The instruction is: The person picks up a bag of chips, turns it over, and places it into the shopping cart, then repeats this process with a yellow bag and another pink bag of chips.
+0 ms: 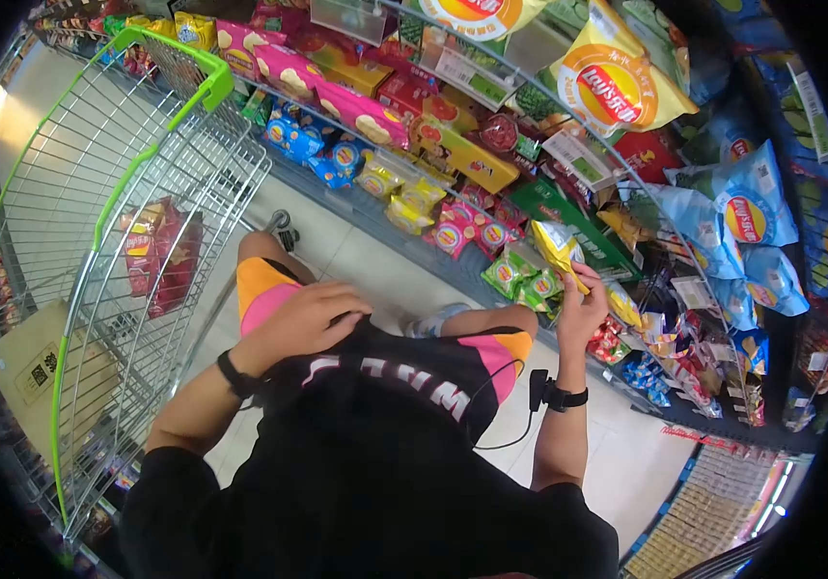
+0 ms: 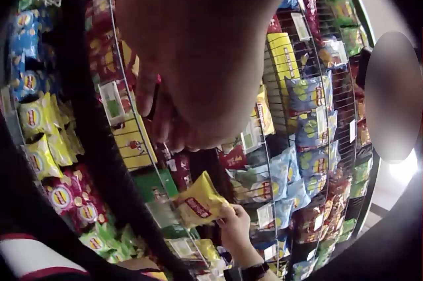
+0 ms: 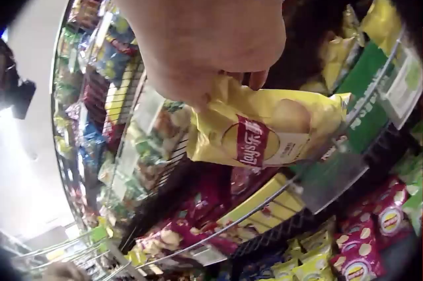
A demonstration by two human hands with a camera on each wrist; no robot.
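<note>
My right hand (image 1: pixel 583 301) pinches a small yellow bag of Lay's chips (image 1: pixel 559 246) by one edge, in front of the snack shelves. In the right wrist view the chip bag (image 3: pixel 264 129) shows its red label, and the thumb and fingers grip its crinkled top. My left hand (image 1: pixel 310 320) lies over my thigh in the head view, its fingers loosely bent and holding nothing. From the left wrist view, the right hand (image 2: pixel 234 225) and the yellow bag (image 2: pixel 200 202) appear beyond the left hand (image 2: pixel 192 96).
A wire shopping cart (image 1: pixel 149 154) with a green rim stands on the left, with red snack bags (image 1: pixel 158 256) and a cardboard box (image 1: pixel 47 376) inside. Shelves with a dark front edge (image 1: pixel 385 217) hold many chip bags. A large Lay's bag (image 1: pixel 617 77) hangs at upper right.
</note>
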